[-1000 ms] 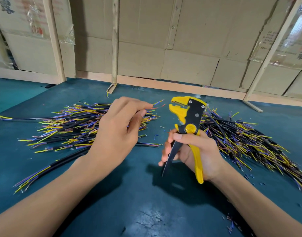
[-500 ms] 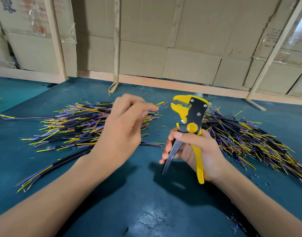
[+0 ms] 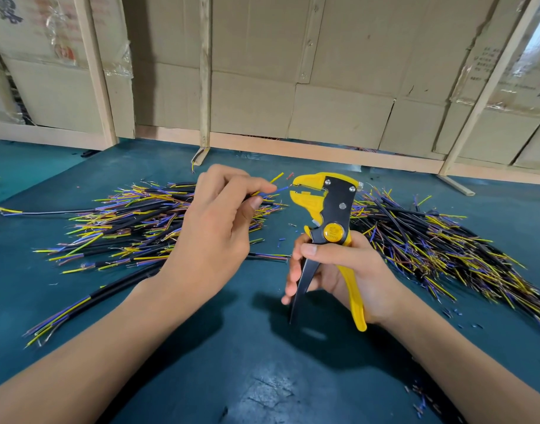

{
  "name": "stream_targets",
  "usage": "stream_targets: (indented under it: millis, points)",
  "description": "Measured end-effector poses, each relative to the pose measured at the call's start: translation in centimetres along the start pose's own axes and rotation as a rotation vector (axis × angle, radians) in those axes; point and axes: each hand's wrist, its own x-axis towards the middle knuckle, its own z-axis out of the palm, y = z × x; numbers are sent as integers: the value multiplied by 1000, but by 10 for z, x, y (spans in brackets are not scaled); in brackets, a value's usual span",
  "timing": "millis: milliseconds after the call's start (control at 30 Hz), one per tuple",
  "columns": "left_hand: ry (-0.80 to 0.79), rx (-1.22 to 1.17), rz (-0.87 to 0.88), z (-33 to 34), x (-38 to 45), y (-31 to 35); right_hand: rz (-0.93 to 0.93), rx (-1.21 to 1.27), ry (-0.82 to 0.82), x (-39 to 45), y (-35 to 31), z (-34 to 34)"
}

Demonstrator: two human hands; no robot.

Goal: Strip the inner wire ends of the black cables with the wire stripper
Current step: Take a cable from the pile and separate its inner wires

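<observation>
Closer together now than a second ago, the two hands have brought the held wires right up to the tool's mouth, and a blue wire tip has reached it. Nearest, the right hand (image 3: 348,270) wraps the wire stripper (image 3: 326,228) by its handles, thumb across the pivot, fingers curled round the black handle, handles still spread. Just beyond and beside it, the left hand (image 3: 219,228) pinches a black cable between curled fingers and thumb; its fanned inner wires (image 3: 277,185) stick out past the fingertips, the blue one touching the yellow head. To do this well, I judge only one wire should enter the slot, square to the blades and seated far enough, the others held clear, before squeezing. Beyond the left fingers lies one pile of black cables (image 3: 134,221); beyond the right fingers another pile (image 3: 440,243), both on the green tabletop (image 3: 262,377).
</observation>
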Motion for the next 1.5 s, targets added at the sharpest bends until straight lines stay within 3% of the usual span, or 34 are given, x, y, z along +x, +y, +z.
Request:
stream_targets:
  millis: [533,1500]
  points:
    - [128,-162,-79,1,1,3,13,-8,-43,-1,0,-2]
    - [114,-158,-65,3,0,6,-17,-45,-76,-1,0,-1]
